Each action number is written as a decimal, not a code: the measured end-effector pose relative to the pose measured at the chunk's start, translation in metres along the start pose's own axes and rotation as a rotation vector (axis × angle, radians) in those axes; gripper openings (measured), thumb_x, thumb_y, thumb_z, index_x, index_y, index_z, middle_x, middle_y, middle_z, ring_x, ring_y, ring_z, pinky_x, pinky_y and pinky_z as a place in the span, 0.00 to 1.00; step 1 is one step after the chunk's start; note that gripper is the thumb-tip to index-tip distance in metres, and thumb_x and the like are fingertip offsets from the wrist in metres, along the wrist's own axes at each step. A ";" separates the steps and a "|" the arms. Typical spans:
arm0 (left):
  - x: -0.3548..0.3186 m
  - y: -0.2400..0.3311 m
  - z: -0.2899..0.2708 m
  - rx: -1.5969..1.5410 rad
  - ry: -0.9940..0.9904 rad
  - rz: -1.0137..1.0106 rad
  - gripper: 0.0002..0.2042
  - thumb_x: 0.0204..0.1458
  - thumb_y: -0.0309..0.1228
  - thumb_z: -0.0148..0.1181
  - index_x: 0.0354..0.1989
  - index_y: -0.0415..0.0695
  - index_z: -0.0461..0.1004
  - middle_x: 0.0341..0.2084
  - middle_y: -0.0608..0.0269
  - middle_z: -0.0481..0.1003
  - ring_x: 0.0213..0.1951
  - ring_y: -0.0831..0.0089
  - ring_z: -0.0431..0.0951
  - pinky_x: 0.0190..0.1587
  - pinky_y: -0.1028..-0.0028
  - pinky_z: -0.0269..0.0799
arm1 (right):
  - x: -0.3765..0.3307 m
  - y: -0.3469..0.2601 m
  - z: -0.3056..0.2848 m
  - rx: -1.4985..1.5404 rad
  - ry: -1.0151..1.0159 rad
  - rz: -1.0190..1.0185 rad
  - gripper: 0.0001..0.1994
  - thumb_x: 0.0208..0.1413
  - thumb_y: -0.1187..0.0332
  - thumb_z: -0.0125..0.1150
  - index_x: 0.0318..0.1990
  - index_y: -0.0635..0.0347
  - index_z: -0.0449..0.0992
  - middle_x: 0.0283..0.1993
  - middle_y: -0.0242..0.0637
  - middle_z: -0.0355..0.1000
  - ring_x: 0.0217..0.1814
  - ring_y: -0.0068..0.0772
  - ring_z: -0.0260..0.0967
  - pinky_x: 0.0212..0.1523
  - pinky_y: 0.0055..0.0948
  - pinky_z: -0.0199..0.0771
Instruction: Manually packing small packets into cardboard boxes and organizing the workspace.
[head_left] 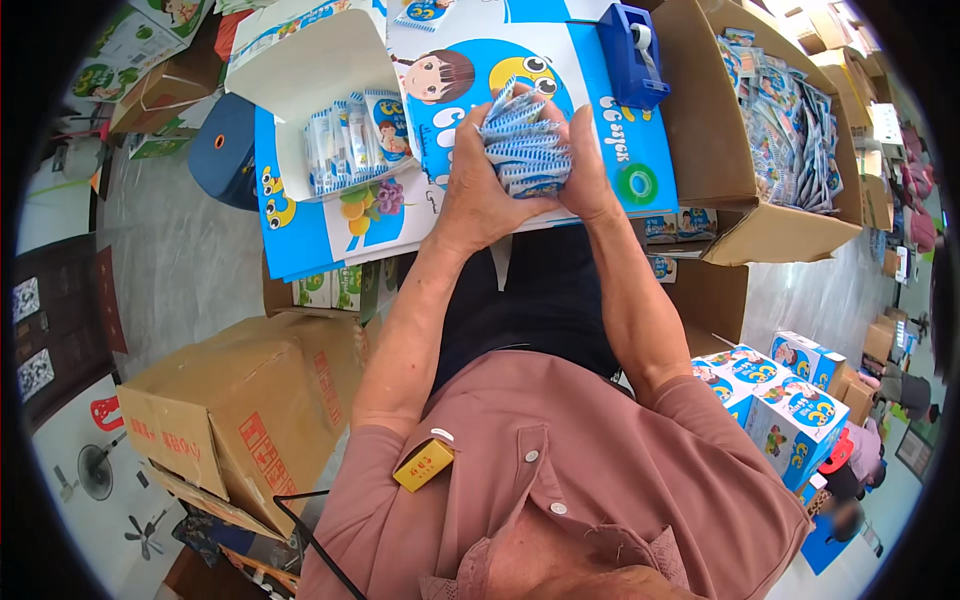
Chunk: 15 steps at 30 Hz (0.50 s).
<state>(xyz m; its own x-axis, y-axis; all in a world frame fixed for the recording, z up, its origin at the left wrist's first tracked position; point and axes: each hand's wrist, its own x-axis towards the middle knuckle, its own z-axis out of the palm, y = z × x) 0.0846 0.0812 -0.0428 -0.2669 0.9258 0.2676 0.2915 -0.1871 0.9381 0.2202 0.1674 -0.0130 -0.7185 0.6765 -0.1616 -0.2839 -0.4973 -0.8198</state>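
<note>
Between my two hands is a bundle of small blue-and-white striped sachets, stacked edge to edge. My left hand is closed round the bundle's left side, and my right hand presses on its right side. Below them lies a printed blue-and-white cardboard surface. To the left of my left hand stands an open display box with its white lid raised; a row of similar sachets sits inside.
A blue tape dispenser and a green tape roll rest on the right of the surface. Beyond them stands a large open carton full of loose sachets. A brown carton is at lower left, printed boxes at lower right.
</note>
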 end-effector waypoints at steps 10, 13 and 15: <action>-0.006 0.023 0.002 -0.023 0.161 -0.100 0.61 0.28 0.37 0.88 0.69 0.33 0.50 0.58 0.42 0.66 0.61 0.50 0.71 0.64 0.59 0.68 | -0.010 0.018 -0.014 -0.148 0.071 0.038 0.46 0.69 0.30 0.27 0.77 0.65 0.53 0.74 0.45 0.61 0.74 0.39 0.61 0.75 0.36 0.56; -0.006 0.065 -0.014 0.029 0.188 -0.124 0.56 0.33 0.36 0.86 0.68 0.33 0.50 0.55 0.43 0.70 0.59 0.52 0.74 0.62 0.61 0.71 | -0.024 -0.016 0.015 -0.049 -0.069 0.087 0.47 0.68 0.29 0.26 0.77 0.65 0.52 0.74 0.46 0.61 0.75 0.39 0.60 0.75 0.37 0.56; -0.003 0.101 -0.034 0.023 0.200 -0.099 0.53 0.35 0.30 0.84 0.67 0.34 0.51 0.55 0.49 0.73 0.56 0.62 0.78 0.59 0.66 0.74 | -0.027 -0.040 0.045 0.009 -0.012 0.077 0.49 0.67 0.27 0.25 0.76 0.66 0.54 0.74 0.46 0.63 0.74 0.40 0.62 0.74 0.39 0.58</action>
<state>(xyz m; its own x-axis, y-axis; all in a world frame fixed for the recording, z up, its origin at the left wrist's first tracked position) 0.0836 0.0487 0.0591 -0.4715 0.8554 0.2144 0.2749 -0.0885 0.9574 0.2227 0.1446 0.0485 -0.7463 0.6291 -0.2174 -0.2330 -0.5528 -0.8001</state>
